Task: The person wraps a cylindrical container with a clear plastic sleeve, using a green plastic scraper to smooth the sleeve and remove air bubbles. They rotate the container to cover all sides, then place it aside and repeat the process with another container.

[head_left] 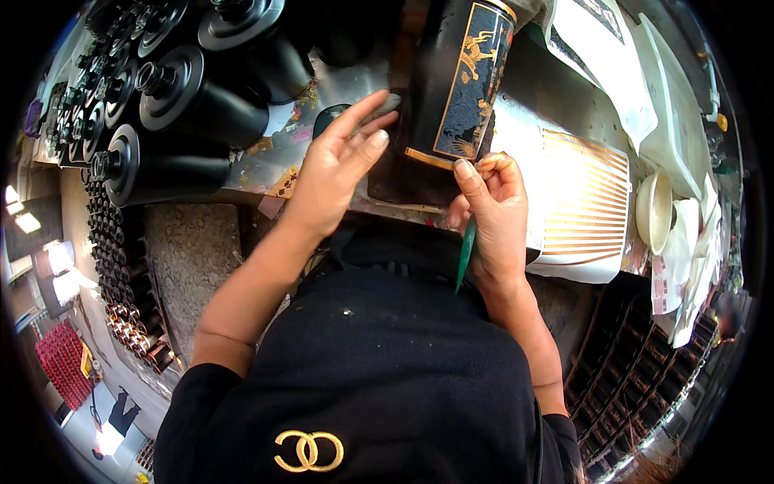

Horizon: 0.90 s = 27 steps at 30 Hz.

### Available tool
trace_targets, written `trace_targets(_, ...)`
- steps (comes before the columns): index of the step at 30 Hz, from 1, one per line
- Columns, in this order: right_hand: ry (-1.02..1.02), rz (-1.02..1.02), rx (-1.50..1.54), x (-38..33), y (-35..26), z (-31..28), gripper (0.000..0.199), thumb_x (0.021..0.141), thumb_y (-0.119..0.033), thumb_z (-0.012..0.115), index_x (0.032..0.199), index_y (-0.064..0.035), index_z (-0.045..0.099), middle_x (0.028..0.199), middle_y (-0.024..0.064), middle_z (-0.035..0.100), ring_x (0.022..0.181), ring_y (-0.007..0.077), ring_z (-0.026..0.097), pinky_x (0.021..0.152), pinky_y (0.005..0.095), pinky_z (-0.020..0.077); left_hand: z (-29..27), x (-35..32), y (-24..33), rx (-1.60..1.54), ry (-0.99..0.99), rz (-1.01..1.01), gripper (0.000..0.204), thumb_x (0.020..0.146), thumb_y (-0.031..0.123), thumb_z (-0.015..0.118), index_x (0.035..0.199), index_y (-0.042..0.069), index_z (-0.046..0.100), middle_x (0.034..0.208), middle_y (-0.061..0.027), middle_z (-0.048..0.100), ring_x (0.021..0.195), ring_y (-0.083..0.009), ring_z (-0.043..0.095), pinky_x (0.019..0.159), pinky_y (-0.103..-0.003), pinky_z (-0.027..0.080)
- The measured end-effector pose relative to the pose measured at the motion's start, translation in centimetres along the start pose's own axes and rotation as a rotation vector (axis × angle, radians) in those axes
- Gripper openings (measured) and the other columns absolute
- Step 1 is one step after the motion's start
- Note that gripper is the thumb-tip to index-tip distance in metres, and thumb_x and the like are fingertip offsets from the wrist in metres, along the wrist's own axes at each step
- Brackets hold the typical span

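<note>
— So what is the right hand (pixel 492 202) doing?

— It is closed around a thin green tool (pixel 466 254), fingers pinched near the top, the handle pointing down toward the person's body. The fingertips sit right at the lower edge of a tall black vase (pixel 459 73) with a blue panel and gold painted figures.

— And the left hand (pixel 343 165)?

— Open and flat, fingers stretched out, holding nothing; the fingertips reach to just beside the vase's left side and rest on the desk (pixel 282 153).

— Where does the vase stand?

— It lies tilted on the desk between the two hands, its base toward the person.

— What lies around them?

— To the right, a white sheet with gold stripes (pixel 584 202), touching the right hand's side. Further right, a small white bowl (pixel 653 211). To the left, well apart, rows of black vases (pixel 185 113) lie on their sides.
</note>
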State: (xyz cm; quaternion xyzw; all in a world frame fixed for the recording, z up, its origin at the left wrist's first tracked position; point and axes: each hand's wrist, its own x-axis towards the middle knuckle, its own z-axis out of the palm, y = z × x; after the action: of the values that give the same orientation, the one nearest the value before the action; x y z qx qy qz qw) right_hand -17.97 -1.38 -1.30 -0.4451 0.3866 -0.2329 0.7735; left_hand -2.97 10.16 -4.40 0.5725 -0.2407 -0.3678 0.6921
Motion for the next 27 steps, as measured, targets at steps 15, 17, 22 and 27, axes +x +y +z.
trace_targets(15,-0.015,0.002,0.087,0.0,0.2,-0.6,0.025,0.085,-0.009,0.073,0.099,-0.0053,0.052,0.082,0.0017,0.054,0.051,0.0081,0.051,0.046,0.0201,0.0408,1.2,-1.4,-0.2,0.986,0.068,0.763,0.08,0.071,0.028,0.081,0.14,0.006,0.047,0.136,-0.0168,0.05,0.13,-0.0372,0.038,0.105,-0.043,0.026)
trace_targets(17,0.027,-0.009,0.122,-0.2,0.2,-0.7,0.024,0.089,-0.015,0.069,0.104,-0.0034,0.054,0.083,0.0027,0.055,0.051,0.0086,0.05,0.046,0.0196,0.0402,3.2,-0.5,1.3,1.198,0.049,0.684,0.086,0.07,0.019,0.082,0.144,0.006,0.041,0.139,-0.0194,0.044,0.128,-0.0362,0.038,0.107,-0.044,0.024)
trace_targets(22,0.055,0.043,0.284,-1.0,0.0,-2.3,0.034,0.096,-0.028,0.059,0.117,-0.0013,0.056,0.09,0.005,0.058,0.052,0.01,0.05,0.047,0.0201,0.0397,3.7,0.4,1.1,1.201,0.02,0.604,0.094,0.067,0.009,0.081,0.148,0.007,0.034,0.132,-0.0181,0.049,0.115,-0.0323,0.045,0.102,-0.044,0.026)
trace_targets(27,0.036,0.078,0.355,-1.4,0.0,-2.6,0.03,0.096,-0.028,0.058,0.114,-0.0038,0.059,0.088,0.0042,0.061,0.053,0.0093,0.049,0.047,0.0208,0.0386,2.7,0.7,-0.4,1.015,0.023,0.539,0.086,0.075,0.021,0.077,0.147,0.003,0.033,0.126,-0.0163,0.052,0.108,-0.0297,0.049,0.098,-0.04,0.031)
